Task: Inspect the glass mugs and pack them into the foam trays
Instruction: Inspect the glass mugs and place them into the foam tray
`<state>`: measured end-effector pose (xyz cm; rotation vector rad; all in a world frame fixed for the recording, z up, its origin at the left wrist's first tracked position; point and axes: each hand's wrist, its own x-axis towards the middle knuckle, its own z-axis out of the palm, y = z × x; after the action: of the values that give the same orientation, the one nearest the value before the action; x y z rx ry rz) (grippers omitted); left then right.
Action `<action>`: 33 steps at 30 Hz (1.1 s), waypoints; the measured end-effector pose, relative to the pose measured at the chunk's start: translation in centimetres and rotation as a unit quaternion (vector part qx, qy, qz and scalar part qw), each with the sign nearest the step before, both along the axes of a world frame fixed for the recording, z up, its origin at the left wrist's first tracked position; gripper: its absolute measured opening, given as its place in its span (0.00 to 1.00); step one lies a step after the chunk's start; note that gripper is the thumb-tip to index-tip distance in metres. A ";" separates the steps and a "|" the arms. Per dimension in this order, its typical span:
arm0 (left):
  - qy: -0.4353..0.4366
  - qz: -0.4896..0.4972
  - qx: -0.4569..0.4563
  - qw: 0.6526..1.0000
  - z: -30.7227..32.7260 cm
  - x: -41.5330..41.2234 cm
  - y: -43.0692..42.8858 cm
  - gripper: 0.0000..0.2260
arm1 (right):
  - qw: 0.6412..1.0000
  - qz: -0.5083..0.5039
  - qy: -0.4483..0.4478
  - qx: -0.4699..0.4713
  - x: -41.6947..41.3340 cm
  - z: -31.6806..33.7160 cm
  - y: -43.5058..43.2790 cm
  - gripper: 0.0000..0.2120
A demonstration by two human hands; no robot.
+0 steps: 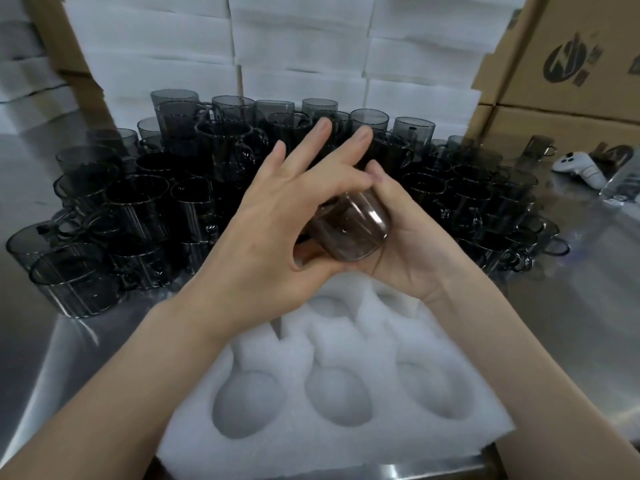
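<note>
A smoky glass mug [348,232] lies tilted between both hands, above the far edge of the white foam tray [346,441]. My right hand [405,244] cradles it from below, fingers curled round its side. My left hand [277,216] pinches its upper edge with thumb and forefinger, the other fingers spread straight. The mug's handle is hidden. The tray's round pockets that show hold nothing. Several dark glass mugs [138,209] stand crowded behind the hands.
Stacks of white foam sheets [301,46] rise at the back. Cardboard boxes [568,64] stand at the right. A white controller [585,168] and one lone mug [538,147] lie on the steel table [571,306] at the far right.
</note>
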<state>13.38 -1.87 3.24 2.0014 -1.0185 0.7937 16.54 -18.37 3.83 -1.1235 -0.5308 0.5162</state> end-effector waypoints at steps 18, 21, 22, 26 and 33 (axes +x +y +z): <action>0.001 0.077 -0.002 0.997 -0.2 0.3 0.3 0.34 | 0.976 -0.209 -0.067 0.006 0.3 -0.3 0.3 0.10; -0.005 0.096 -0.037 0.995 -0.3 0.4 0.6 0.31 | 0.975 -0.213 -0.062 0.002 0.4 -0.2 0.3 0.14; -0.002 0.096 -0.041 0.994 -0.3 0.5 0.6 0.30 | 0.972 -0.225 -0.069 -0.015 0.4 -0.2 0.3 0.15; 0.004 0.079 -0.049 0.996 -0.5 0.6 0.6 0.27 | 0.953 -0.265 -0.125 -0.075 0.4 -0.4 0.2 0.13; 0.016 0.081 -0.073 0.994 -0.6 0.5 0.8 0.27 | 0.936 -0.287 -0.187 -0.087 0.2 -0.4 0.2 0.15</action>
<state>13.83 -1.09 2.66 1.9805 -0.7638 0.8930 16.75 -18.19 3.48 -1.4881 -0.4573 -0.1693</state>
